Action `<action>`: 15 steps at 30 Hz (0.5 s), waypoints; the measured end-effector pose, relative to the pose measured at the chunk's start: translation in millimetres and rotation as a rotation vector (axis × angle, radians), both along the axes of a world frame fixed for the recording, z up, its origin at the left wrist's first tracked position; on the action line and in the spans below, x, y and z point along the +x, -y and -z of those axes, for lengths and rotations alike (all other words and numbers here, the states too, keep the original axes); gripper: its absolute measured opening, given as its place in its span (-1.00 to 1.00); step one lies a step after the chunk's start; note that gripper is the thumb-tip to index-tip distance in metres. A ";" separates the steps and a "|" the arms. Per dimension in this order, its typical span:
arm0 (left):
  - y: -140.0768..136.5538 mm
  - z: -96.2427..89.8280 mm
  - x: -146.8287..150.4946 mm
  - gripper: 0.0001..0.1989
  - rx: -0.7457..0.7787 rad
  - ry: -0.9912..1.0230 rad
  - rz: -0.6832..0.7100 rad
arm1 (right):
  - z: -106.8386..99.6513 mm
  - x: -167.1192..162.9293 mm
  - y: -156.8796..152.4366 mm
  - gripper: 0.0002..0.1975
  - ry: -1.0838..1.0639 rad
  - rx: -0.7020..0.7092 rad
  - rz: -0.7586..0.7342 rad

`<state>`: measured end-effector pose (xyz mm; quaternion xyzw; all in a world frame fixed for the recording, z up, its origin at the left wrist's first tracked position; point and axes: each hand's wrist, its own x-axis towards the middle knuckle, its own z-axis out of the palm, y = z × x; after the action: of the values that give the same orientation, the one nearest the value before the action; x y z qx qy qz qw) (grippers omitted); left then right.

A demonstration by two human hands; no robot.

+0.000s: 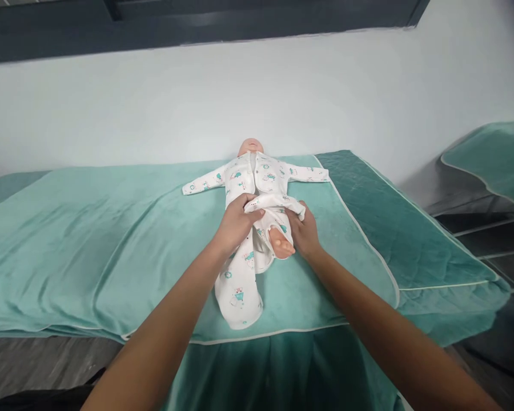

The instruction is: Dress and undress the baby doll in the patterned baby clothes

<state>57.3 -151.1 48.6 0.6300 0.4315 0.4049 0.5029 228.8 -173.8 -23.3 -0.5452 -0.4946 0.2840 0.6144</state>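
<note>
A baby doll [252, 146] lies on its back on the green bed, its head toward the wall. It wears a white printed baby sleepsuit [239, 294], whose sleeves spread out to both sides and whose front is parted at the chest. My left hand [239, 221] pinches the bunched cloth at the doll's middle, thumb on top. On the other side, my right hand [304, 231] grips the gathered cloth of the leg. The doll's bare foot [281, 244] pokes out between my hands. The other leg of the suit lies flat toward me.
A light green blanket [68, 240] covers the bed, with a darker quilted mattress cover [381, 217] at the right. Behind stands a white wall [154, 103] under a dark frame [197, 23]. At far right is another green cloth [497, 160] above metal bars [492, 225].
</note>
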 end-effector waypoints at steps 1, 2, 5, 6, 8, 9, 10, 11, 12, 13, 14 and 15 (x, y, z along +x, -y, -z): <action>-2.7 0.3 0.4 -0.78 0.007 0.001 -0.014 | 0.1 2.1 -4.4 -0.73 0.017 -0.001 -0.006; -5.1 0.5 0.9 -0.79 0.015 -0.002 -0.028 | -0.1 4.1 -8.6 -0.73 0.033 -0.001 -0.010; -11.5 0.4 1.4 -0.82 0.052 -0.025 -0.050 | -0.8 9.5 -19.9 -0.75 0.068 0.021 -0.029; -13.6 0.0 0.9 -0.83 0.065 -0.028 -0.054 | -0.6 11.1 -23.0 -0.77 0.078 0.033 -0.037; -17.8 -0.7 -2.3 -0.83 0.070 0.003 -0.038 | 1.0 13.6 -27.5 -0.78 0.089 0.037 -0.051; -19.9 -0.9 -5.2 -0.82 0.051 0.031 -0.012 | 2.2 14.6 -28.7 -0.78 0.089 0.033 -0.054; -22.1 -0.6 -8.9 -0.81 0.018 0.065 0.027 | 3.2 15.3 -29.0 -0.78 0.091 0.034 -0.059; -24.1 0.4 -13.2 -0.80 -0.027 0.100 0.078 | 3.6 15.9 -28.6 -0.80 0.099 0.045 -0.070; -26.1 2.3 -17.7 -0.78 -0.079 0.136 0.134 | 2.8 16.2 -27.5 -0.82 0.117 0.068 -0.089; -27.9 5.0 -22.2 -0.75 -0.129 0.177 0.184 | 0.0 16.3 -26.1 -0.83 0.142 0.102 -0.121; -29.6 8.5 -26.1 -0.73 -0.170 0.225 0.222 | -5.1 16.0 -24.6 -0.83 0.176 0.133 -0.166; -30.9 12.7 -29.3 -0.69 -0.199 0.284 0.246 | -13.0 15.4 -23.4 -0.80 0.221 0.147 -0.223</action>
<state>28.0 -120.2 35.9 0.5619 0.3142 0.3805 0.6639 244.2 -150.4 -10.3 -0.4686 -0.6358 0.2519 0.5592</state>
